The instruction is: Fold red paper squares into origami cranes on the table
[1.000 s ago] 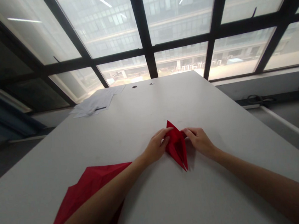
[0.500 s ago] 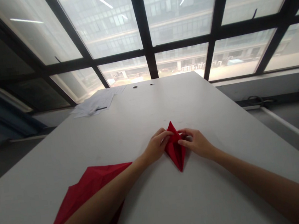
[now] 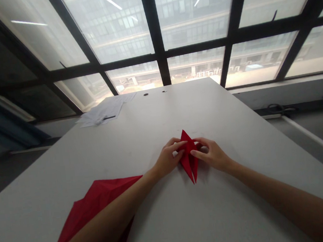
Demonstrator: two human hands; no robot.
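Observation:
Between my two hands is a small piece of folded red paper [image 3: 189, 147], diamond-shaped, with one point facing the window and two narrow points, a slit between them, facing me. My left hand [image 3: 169, 156] grips its left edge, fingers over the top face and thumb at the side. My right hand [image 3: 210, 153] pinches the right edge, thumb in front and fingers partly behind the paper. Under my left forearm lies a larger creased red sheet [image 3: 100, 193], partly hidden by the arm.
The white table [image 3: 151, 129] stretches toward the windows. White papers [image 3: 102, 111] with a dark pen [image 3: 109, 117] lie at its far left. Two small dark spots mark the far edge. A cable [image 3: 281, 107] lies on the floor at right.
The paper's lower end has parted into two points with a slit between them. My left thumb has shifted slightly and the paper has moved a little away from me.

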